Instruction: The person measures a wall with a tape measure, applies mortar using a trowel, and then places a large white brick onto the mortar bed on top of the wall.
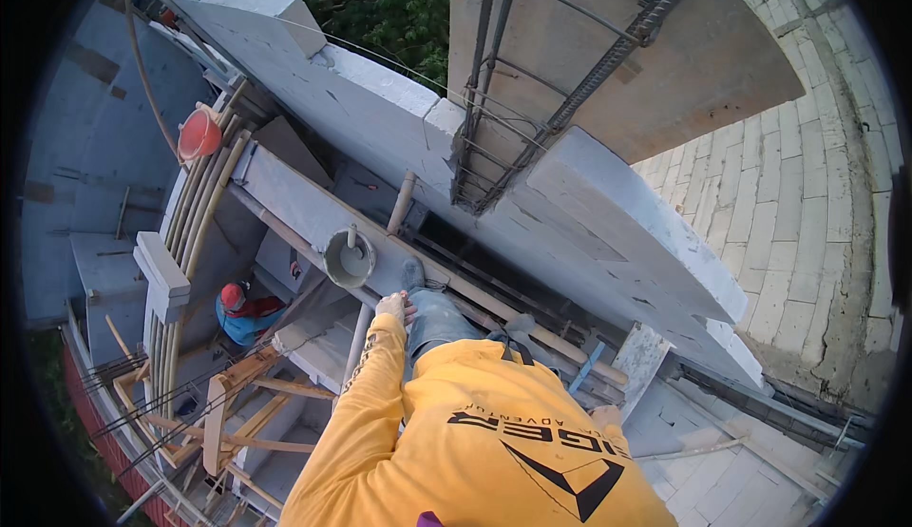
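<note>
My left hand [394, 307] is at the end of a yellow sleeve, its fingers curled in. Whether anything is inside them cannot be seen. Just beyond it, a round bucket [337, 273] stands on the scaffold, with grey wet mix and a handle-like piece showing inside. One grey boot [413, 273] of mine rests on the planking beside the bucket. My right hand [605, 417] shows only in part past the yellow shirt, with its fingers hidden. A blue bar [587, 366] lies nearest to it.
A pale block wall [380, 99] runs along the platform, with a steel rebar cage [541, 99] rising from a gap. A person in a red cap [233, 297] is lower down at left, near timber framing [247, 384]. A red bucket [199, 134] hangs by long poles.
</note>
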`<action>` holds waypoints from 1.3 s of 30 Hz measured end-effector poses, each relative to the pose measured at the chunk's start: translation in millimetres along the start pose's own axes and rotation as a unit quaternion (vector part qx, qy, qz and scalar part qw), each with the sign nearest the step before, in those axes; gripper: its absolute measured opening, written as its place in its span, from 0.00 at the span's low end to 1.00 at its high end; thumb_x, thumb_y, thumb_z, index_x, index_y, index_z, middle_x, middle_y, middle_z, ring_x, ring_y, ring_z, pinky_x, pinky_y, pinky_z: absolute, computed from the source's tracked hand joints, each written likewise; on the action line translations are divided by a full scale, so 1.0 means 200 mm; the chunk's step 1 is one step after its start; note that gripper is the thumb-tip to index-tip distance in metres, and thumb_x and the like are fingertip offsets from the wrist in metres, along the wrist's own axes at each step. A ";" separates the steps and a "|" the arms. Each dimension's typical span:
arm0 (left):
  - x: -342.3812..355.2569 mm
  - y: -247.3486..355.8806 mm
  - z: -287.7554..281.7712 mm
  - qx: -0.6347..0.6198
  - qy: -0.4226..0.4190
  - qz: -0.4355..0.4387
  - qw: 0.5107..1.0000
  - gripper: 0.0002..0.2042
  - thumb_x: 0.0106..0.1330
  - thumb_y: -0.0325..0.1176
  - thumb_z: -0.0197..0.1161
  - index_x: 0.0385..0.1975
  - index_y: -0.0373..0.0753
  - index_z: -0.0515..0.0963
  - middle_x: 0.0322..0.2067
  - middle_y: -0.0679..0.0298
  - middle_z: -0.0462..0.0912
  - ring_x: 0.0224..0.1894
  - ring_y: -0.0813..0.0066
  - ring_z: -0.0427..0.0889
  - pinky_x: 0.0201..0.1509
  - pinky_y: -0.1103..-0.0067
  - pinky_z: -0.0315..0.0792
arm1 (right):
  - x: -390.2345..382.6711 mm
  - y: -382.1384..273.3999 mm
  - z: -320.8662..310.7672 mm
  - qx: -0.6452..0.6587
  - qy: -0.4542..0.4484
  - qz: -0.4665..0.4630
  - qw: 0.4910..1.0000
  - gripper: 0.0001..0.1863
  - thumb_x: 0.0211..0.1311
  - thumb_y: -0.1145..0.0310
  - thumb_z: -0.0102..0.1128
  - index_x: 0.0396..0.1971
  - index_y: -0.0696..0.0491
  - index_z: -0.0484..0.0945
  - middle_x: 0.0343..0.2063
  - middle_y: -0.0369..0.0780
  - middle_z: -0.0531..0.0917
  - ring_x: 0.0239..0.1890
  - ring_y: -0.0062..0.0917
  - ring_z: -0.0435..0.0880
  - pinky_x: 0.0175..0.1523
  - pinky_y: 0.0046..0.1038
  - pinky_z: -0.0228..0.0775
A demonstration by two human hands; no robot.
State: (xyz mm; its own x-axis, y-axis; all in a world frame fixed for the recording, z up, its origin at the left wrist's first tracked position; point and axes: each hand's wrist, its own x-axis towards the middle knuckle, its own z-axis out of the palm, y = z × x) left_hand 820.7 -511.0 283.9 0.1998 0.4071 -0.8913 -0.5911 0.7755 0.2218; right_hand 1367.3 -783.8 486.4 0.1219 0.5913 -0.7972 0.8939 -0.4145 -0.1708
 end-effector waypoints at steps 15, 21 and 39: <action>0.58 0.02 -0.34 0.079 0.314 -0.055 0.945 0.15 0.71 0.42 0.50 0.50 0.44 0.77 0.43 0.54 0.83 0.44 0.61 0.84 0.37 0.68 0.78 | 0.60 -0.86 -0.65 0.203 0.051 0.069 0.975 0.04 0.59 0.76 0.59 0.29 0.60 0.73 0.22 0.40 0.79 0.19 0.22 0.79 0.23 0.24 0.74; 1.24 0.35 -0.63 0.493 0.280 0.075 0.821 0.26 0.63 0.48 0.56 0.55 0.36 0.76 0.56 0.48 0.76 0.59 0.56 0.75 0.61 0.69 0.69 | 0.71 -0.74 -0.34 -0.086 -0.134 0.109 0.981 0.21 0.53 0.63 0.66 0.45 0.53 0.72 0.37 0.45 0.79 0.38 0.28 0.79 0.43 0.30 0.72; 0.94 0.36 -0.81 0.487 0.507 0.191 0.685 0.16 0.71 0.41 0.50 0.36 0.37 0.80 0.35 0.52 0.84 0.43 0.58 0.83 0.49 0.65 0.75 | 1.18 -1.36 -0.35 0.060 -0.073 0.004 0.996 0.11 0.57 0.70 0.63 0.36 0.58 0.73 0.29 0.43 0.81 0.29 0.26 0.83 0.33 0.27 0.75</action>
State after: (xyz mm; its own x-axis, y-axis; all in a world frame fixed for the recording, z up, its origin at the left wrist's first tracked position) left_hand 689.9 -457.3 68.5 -0.7612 0.5096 -0.4012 0.4524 0.8604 0.2346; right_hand 1183.6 -483.9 384.4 0.0578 0.4840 -0.8732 0.8342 -0.5039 -0.2241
